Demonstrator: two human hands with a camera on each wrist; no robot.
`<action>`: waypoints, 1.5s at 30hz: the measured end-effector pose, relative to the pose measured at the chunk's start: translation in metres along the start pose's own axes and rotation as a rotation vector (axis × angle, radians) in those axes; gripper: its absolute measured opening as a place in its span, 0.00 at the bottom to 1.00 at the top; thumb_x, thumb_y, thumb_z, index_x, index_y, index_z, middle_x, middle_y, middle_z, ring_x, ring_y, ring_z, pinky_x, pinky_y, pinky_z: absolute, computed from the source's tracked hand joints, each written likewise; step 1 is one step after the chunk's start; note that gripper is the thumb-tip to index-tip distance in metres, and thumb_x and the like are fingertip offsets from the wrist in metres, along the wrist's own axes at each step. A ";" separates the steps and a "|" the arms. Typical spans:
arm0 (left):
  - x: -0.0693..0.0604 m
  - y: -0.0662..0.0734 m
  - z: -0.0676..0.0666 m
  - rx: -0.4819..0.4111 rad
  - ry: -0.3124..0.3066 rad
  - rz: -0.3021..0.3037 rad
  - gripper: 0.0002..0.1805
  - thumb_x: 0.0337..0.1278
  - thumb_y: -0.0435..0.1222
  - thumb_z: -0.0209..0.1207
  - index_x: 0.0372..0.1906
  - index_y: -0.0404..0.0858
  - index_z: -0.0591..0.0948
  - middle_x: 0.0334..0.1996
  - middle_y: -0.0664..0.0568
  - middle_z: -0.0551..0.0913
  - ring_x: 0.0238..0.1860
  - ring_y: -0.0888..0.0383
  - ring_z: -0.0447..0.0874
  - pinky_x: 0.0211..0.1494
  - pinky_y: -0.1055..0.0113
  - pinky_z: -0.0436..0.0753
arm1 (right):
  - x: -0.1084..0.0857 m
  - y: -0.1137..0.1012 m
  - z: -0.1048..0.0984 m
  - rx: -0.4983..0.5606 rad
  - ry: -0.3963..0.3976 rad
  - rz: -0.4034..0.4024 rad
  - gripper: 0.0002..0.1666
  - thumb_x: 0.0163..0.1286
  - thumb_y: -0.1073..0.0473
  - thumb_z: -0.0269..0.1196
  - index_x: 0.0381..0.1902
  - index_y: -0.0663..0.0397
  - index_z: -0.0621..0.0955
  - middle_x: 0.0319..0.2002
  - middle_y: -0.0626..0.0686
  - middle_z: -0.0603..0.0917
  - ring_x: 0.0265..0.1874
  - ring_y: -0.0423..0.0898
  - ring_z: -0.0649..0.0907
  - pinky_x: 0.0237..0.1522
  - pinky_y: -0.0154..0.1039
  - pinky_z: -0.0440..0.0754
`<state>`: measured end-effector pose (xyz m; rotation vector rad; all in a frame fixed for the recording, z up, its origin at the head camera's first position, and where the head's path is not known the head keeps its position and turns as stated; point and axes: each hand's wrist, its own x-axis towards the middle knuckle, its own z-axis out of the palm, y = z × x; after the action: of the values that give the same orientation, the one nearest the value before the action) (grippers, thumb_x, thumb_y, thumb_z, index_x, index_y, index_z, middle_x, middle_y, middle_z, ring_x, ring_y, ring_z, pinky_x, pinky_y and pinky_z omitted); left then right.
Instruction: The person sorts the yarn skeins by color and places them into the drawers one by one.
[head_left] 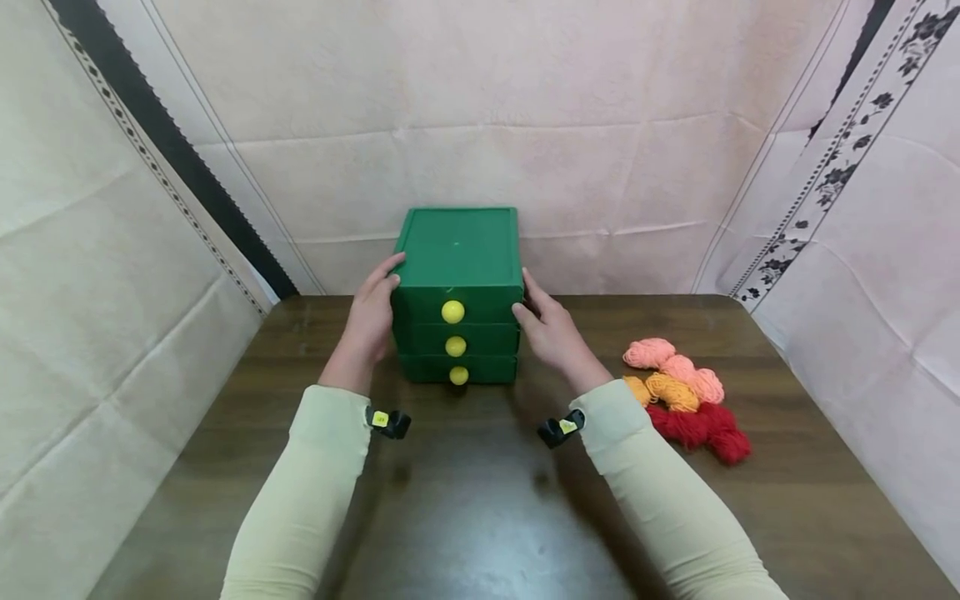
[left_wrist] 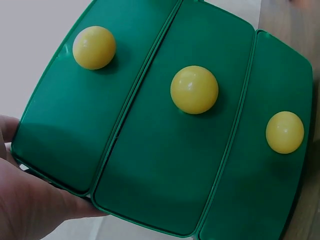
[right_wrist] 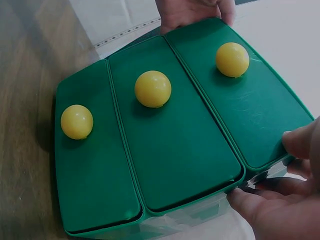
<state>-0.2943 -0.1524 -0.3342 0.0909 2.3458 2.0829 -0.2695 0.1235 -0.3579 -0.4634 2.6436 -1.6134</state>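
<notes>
A green three-drawer box stands at the back middle of the wooden table, its drawers closed. Each drawer front bears one round yellow knob, such as the middle knob. My left hand holds the box by its left side near the top. On the opposite side, my right hand grips it with the thumb at the front upper edge and the fingers along the side, as the right wrist view shows. Part of the left hand's fingers is hidden behind the box in the left wrist view.
To the right on the table lie skeins of yarn: pink yarn, orange yarn and red yarn. A pale cloth backdrop rises right behind the box, and cloth also hangs at both sides.
</notes>
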 end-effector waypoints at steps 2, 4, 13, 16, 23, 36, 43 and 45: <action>0.001 0.001 0.004 0.002 -0.006 0.009 0.23 0.77 0.43 0.34 0.71 0.62 0.63 0.78 0.59 0.48 0.78 0.53 0.41 0.76 0.43 0.46 | -0.002 0.001 -0.004 0.014 0.008 -0.002 0.35 0.79 0.44 0.45 0.75 0.24 0.43 0.77 0.46 0.52 0.75 0.47 0.57 0.72 0.51 0.61; 0.001 0.002 0.009 0.004 -0.012 0.015 0.23 0.77 0.43 0.34 0.71 0.62 0.64 0.78 0.58 0.48 0.78 0.53 0.41 0.76 0.43 0.46 | -0.004 0.003 -0.007 0.027 0.016 -0.002 0.35 0.79 0.45 0.45 0.76 0.25 0.44 0.77 0.45 0.51 0.75 0.47 0.56 0.72 0.51 0.60; -0.001 0.003 0.031 -0.012 -0.014 0.018 0.23 0.77 0.42 0.35 0.70 0.60 0.66 0.77 0.58 0.51 0.77 0.54 0.44 0.76 0.44 0.47 | -0.013 0.009 -0.023 0.066 0.036 0.013 0.34 0.79 0.49 0.45 0.76 0.25 0.44 0.77 0.44 0.49 0.76 0.46 0.54 0.73 0.51 0.57; -0.002 0.004 0.039 -0.013 -0.006 0.019 0.23 0.77 0.42 0.35 0.69 0.59 0.67 0.76 0.58 0.52 0.77 0.54 0.45 0.76 0.45 0.48 | -0.015 0.010 -0.028 0.079 0.040 0.016 0.34 0.80 0.50 0.44 0.76 0.26 0.44 0.77 0.43 0.49 0.76 0.45 0.53 0.73 0.51 0.57; -0.002 0.006 0.052 -0.002 0.007 0.014 0.23 0.77 0.42 0.36 0.69 0.60 0.68 0.76 0.58 0.54 0.76 0.55 0.46 0.76 0.46 0.48 | -0.019 0.016 -0.036 0.088 0.059 0.022 0.34 0.80 0.51 0.44 0.75 0.24 0.44 0.77 0.43 0.50 0.76 0.46 0.54 0.73 0.52 0.57; -0.001 0.008 0.072 0.001 -0.010 0.023 0.22 0.77 0.42 0.36 0.68 0.60 0.67 0.76 0.58 0.55 0.76 0.56 0.47 0.76 0.45 0.49 | -0.020 0.031 -0.049 0.173 0.091 0.024 0.34 0.80 0.52 0.45 0.75 0.23 0.47 0.77 0.41 0.49 0.76 0.46 0.52 0.74 0.54 0.53; 0.002 0.008 0.080 -0.018 0.001 0.024 0.22 0.77 0.43 0.37 0.68 0.60 0.68 0.75 0.59 0.56 0.76 0.56 0.48 0.76 0.47 0.49 | -0.018 0.040 -0.053 0.203 0.116 0.039 0.32 0.79 0.50 0.45 0.73 0.16 0.49 0.77 0.41 0.51 0.76 0.46 0.52 0.73 0.54 0.55; 0.003 0.009 0.081 -0.018 -0.005 0.022 0.22 0.77 0.43 0.37 0.68 0.61 0.68 0.76 0.60 0.55 0.76 0.56 0.47 0.76 0.47 0.49 | -0.018 0.041 -0.054 0.211 0.122 0.040 0.32 0.79 0.50 0.45 0.73 0.16 0.49 0.77 0.41 0.51 0.76 0.45 0.52 0.73 0.54 0.55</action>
<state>-0.2937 -0.0704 -0.3352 0.1226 2.3333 2.1113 -0.2707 0.1923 -0.3706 -0.3124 2.5044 -1.9390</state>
